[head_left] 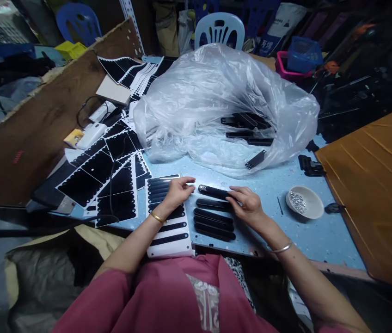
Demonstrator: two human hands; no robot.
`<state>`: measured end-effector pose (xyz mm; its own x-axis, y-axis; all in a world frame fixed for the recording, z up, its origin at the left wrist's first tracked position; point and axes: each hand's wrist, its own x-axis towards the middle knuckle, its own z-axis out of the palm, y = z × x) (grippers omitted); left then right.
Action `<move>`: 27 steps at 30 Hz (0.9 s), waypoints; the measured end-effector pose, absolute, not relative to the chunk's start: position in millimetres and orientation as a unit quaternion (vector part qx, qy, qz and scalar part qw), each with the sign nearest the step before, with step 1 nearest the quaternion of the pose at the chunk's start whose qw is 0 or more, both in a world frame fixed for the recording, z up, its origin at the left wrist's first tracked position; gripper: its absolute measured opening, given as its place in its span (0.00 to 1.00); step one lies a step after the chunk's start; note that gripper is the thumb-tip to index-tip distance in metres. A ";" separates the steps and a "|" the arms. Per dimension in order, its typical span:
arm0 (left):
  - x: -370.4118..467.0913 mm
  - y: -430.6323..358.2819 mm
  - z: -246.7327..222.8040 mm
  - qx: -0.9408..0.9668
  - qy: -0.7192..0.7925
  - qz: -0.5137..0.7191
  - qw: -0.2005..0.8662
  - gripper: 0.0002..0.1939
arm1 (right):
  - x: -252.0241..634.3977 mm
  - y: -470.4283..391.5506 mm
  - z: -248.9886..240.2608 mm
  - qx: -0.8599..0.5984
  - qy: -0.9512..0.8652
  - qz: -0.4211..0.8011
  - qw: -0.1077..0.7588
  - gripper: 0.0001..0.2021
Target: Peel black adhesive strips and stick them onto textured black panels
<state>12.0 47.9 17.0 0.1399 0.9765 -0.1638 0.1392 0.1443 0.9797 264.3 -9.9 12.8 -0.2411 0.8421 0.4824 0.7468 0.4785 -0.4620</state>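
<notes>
My right hand (247, 202) pinches the right end of a flat black strip (215, 191); the strip's left end shows a small patch of light dots. Below it, several similar black strips (214, 226) lie in a row on the blue table. My left hand (179, 192) is over a white sheet (170, 249) of black stickers, its thumb and forefinger stretched toward the strip's left end with a small gap between them. Nothing shows in those fingers. The wrist and palm hide part of the sheet.
A large clear plastic bag (196, 92) holding black pieces spreads across the back of the table (268, 249). More sticker sheets (116, 189) pile up at left beside a wooden board (43, 125). On the right are a white bowl (315, 208) of small metal parts and an orange-brown panel (376, 185).
</notes>
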 end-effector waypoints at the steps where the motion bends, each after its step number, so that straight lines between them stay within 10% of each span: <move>1: 13.0 50.5 12.5 0.540 0.523 0.372 0.543 0.18 | 265.1 -7.4 10.0 -0.504 -0.787 0.066 0.349 0.08; 27: 20.7 58.7 -24.5 0.467 0.471 0.321 0.676 0.13 | 251.0 7.8 -3.9 -0.507 -0.829 0.068 0.226 0.10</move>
